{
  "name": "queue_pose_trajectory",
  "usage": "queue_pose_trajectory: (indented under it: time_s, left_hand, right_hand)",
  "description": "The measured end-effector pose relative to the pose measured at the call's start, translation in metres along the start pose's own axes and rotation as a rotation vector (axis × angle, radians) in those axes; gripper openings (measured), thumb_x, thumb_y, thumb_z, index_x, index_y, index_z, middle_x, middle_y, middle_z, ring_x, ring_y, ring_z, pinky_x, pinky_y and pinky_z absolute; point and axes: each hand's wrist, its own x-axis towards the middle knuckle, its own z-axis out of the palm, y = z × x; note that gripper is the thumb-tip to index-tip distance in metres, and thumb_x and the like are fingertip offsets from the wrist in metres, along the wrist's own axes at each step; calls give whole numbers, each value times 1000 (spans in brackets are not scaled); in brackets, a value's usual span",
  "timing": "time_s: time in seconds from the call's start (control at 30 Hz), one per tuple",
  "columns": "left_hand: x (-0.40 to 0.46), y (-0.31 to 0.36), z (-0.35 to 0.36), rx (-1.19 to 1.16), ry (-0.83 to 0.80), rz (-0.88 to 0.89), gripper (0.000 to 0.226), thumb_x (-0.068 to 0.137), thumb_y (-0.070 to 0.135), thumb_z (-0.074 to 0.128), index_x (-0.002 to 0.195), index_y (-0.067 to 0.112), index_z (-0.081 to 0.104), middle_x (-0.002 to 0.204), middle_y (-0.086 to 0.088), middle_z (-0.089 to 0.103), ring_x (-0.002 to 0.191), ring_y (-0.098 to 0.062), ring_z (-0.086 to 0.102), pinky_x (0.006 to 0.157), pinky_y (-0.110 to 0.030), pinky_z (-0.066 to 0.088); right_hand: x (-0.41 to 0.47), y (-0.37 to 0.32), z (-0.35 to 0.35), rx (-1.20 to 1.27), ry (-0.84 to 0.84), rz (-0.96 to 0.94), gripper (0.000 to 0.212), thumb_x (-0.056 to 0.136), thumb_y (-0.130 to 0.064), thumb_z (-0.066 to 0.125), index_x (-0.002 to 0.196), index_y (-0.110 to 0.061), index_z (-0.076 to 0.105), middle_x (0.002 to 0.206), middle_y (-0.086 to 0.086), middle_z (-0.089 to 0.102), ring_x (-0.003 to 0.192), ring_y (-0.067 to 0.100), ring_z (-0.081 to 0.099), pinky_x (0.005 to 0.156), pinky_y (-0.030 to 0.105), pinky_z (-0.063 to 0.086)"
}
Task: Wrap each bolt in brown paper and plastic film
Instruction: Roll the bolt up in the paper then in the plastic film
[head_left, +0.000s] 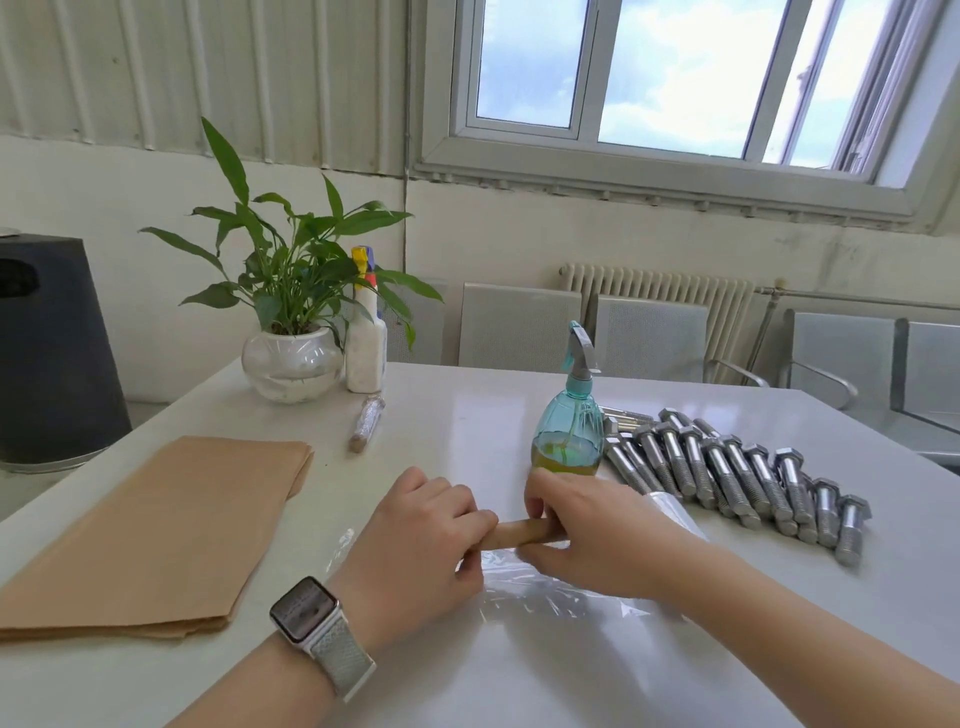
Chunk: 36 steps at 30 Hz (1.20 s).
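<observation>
A bolt rolled in brown paper lies across the far edge of a clear plastic film sheet on the white table. My left hand grips its left end, fingers curled round it. My right hand grips its right end, thumb under and fingers over. A stack of brown paper sheets lies at the left. Several bare steel bolts lie in a row at the right. One finished bolt, wrapped in paper and film, lies farther back near the plant.
A teal spray bottle with yellowish liquid stands just behind my right hand. A potted plant in a glass bowl and a white spray bottle stand at the table's back left. Metal chairs line the far side.
</observation>
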Motion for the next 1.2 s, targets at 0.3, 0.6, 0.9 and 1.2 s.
queue_pose_trajectory:
  time_s: [0.3,0.6,0.9,1.2]
  left_hand:
    - [-1,1,5,-59,-163,39,13,60,30,72,72,33,70,69,16,61,61,-8,56,68,-24,32]
    - [-7,-17,-1,-465,-325,-174,38,81,68,54,114,51,61,116,33,53,106,9,44,97,-17,25]
    - [-11,-33,-15,-361,-283,-262,12,77,40,68,68,40,61,98,28,58,92,10,51,91,-15,27]
    - [-12,-29,-10,-366,-342,-308,9,83,38,66,74,38,64,96,25,60,91,9,51,95,-18,29]
  right_hand:
    - [-27,7,34,146,33,16,17,97,-26,52,109,-26,65,108,-7,56,100,15,56,85,32,45]
    - [-30,13,48,211,134,8,17,98,-28,52,105,-25,67,105,-9,57,101,9,52,84,27,42]
    - [-32,18,49,251,155,8,17,98,-31,53,104,-27,69,102,-13,57,97,6,53,81,25,44]
    - [-31,15,42,292,116,18,13,96,-26,58,101,-28,70,91,-22,48,96,1,50,82,19,42]
